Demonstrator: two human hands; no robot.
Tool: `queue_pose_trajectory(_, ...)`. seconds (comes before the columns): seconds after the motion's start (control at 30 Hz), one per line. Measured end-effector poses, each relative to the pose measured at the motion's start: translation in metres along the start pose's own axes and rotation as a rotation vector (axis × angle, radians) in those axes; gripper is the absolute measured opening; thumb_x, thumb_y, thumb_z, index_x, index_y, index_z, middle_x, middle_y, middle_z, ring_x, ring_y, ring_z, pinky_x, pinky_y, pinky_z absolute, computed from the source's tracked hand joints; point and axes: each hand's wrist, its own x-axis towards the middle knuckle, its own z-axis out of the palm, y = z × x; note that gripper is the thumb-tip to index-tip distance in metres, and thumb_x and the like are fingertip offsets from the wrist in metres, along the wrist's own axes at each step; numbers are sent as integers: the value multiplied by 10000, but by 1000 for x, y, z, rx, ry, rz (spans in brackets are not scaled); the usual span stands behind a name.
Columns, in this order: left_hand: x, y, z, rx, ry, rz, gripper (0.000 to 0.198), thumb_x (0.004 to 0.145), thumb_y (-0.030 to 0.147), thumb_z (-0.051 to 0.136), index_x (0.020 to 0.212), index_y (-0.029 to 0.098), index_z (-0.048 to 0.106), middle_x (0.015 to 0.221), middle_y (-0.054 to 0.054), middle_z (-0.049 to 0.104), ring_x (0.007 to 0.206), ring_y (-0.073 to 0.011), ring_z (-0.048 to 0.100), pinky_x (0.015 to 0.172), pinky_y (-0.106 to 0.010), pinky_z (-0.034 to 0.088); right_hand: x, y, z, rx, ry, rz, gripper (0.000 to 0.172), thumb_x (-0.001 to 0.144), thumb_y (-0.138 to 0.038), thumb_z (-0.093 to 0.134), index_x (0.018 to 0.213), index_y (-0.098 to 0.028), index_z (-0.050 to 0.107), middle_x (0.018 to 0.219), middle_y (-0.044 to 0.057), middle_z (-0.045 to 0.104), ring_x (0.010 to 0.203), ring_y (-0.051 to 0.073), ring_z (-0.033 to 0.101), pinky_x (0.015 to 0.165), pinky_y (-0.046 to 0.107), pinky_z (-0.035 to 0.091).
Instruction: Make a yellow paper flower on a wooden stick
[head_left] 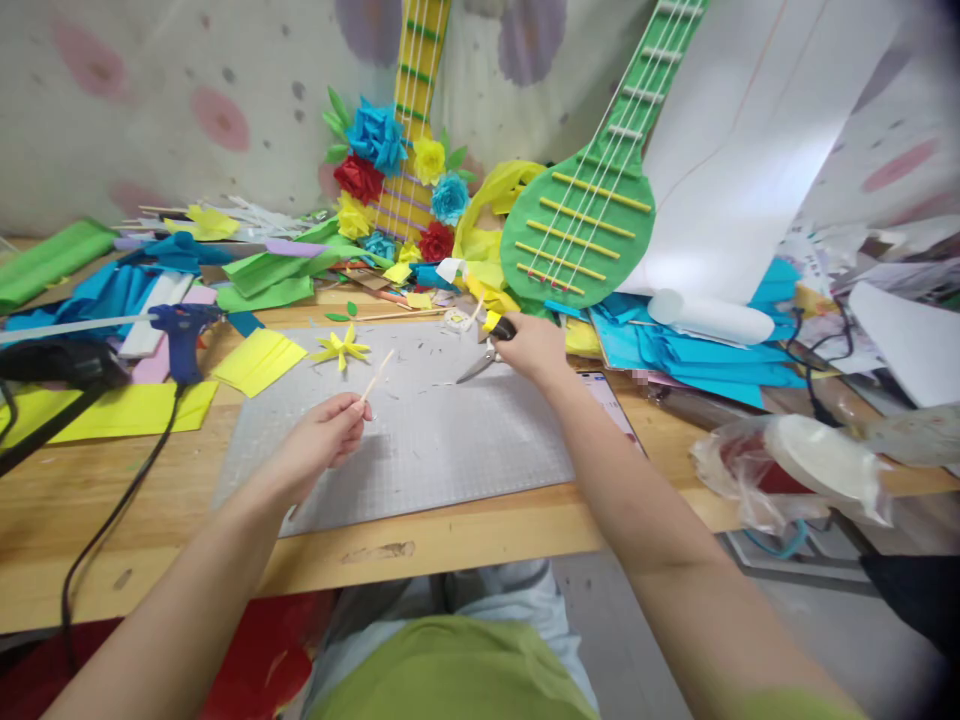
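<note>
My left hand pinches a thin pale wooden stick above the grey cutting mat, its free end slanting up and to the right. At the mat's far right, my right hand is closed on the black-and-yellow handle of a pair of scissors, whose metal blades point left. The fingers on the far side of the handle are hidden. A yellow paper flower rests on the mat, beyond my left hand. Small dark scraps lie scattered around it.
Two paper-covered instruments, one green and one yellow with paper flowers, lean at the back. A blue glue gun stands left, its cord hanging over the table edge. Blue crepe paper and a plastic-wrapped roll lie right.
</note>
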Motion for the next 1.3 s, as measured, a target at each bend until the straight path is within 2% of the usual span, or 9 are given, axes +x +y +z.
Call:
queue_pose_trajectory(0.2,15,5,24,-40,-25,54,141,769,317,485,764,178,464,514,80,282,386,-22,230,366,-131,116,-45,-56,25,75,-130,-313,239,732,-331,477,907,-257,622,883,20,690,846,210,617,643,267,392)
queue_pose_trajectory(0.4,22,1,33,-34,42,78,93,781,266,438,768,175,452,507,82,287,393,-29,249,369,-132,147,-56,-69,43,103,-143,-379,227,730,-335,469,896,-261,606,878,16,689,828,199,623,627,261,385)
queue_pose_trajectory(0.5,17,-1,31,-23,23,57,139,780,310,447,736,178,438,492,87,274,382,-29,235,364,-136,141,-39,-55,42,108,-126,-290,238,729,-355,471,903,-269,608,892,22,685,851,212,615,639,275,390)
queue_pose_trajectory(0.6,10,-5,23,-14,-7,32,170,769,344,465,725,182,435,491,87,274,379,-27,231,362,-136,128,-19,-31,37,86,-108,34,273,747,-379,454,934,-263,616,907,46,682,847,228,615,628,282,395)
queue_pose_trajectory(0.7,7,-9,18,-27,6,29,170,768,345,462,727,183,434,498,87,270,383,-24,226,367,-133,130,-16,-18,34,50,-72,107,265,746,-346,455,940,-263,617,899,40,680,862,236,613,648,290,398)
queue_pose_trajectory(0.9,14,-5,24,-33,-16,32,161,776,333,459,740,177,444,519,79,285,403,-23,241,372,-126,151,-59,-55,38,71,-117,-292,214,728,-339,481,869,-252,617,854,18,686,815,201,619,633,261,379)
queue_pose_trajectory(1.0,15,-4,26,-35,-6,26,163,776,330,463,737,174,442,524,77,288,403,-22,239,367,-126,141,-63,-68,44,90,-142,-358,230,724,-335,489,897,-249,613,875,22,685,827,195,616,637,254,376)
queue_pose_trajectory(1.2,11,-11,19,-48,-111,-21,188,774,355,474,720,180,432,516,83,249,389,-17,198,361,-130,100,-21,-34,41,66,-134,27,272,746,-363,465,940,-254,622,907,45,677,851,220,609,646,275,392)
queue_pose_trajectory(1.3,13,-10,15,-60,-75,-17,189,773,352,473,711,181,422,514,86,241,385,-17,192,360,-131,95,-16,-25,38,64,-92,86,274,753,-352,454,948,-258,622,899,40,676,866,225,606,666,284,400)
